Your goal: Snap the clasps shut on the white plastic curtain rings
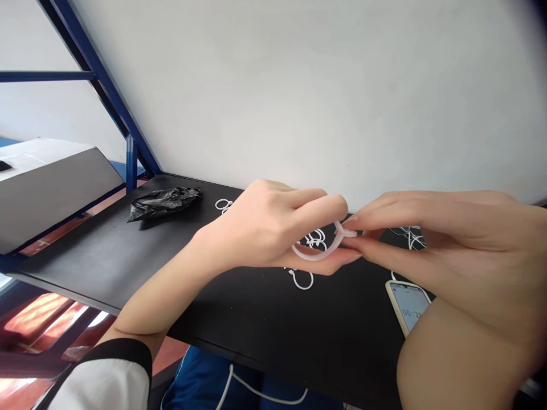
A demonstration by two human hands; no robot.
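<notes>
One white ring (316, 258): I grip it in my left hand (273, 222), pinch its tab (350, 233) with my right hand (453, 233); phone (408, 304) right of ring, black bag (168, 202) left.

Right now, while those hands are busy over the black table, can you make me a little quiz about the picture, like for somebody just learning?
1. True or false: the ring held up above the table is green.

2. What lies on the table, to the left of the left hand?
A) a red cup
B) a black plastic bag
C) a wooden spoon

3. Which is nearer the phone: the left hand or the right hand?

Key:
1. False; it is white.
2. B
3. The right hand.
</notes>
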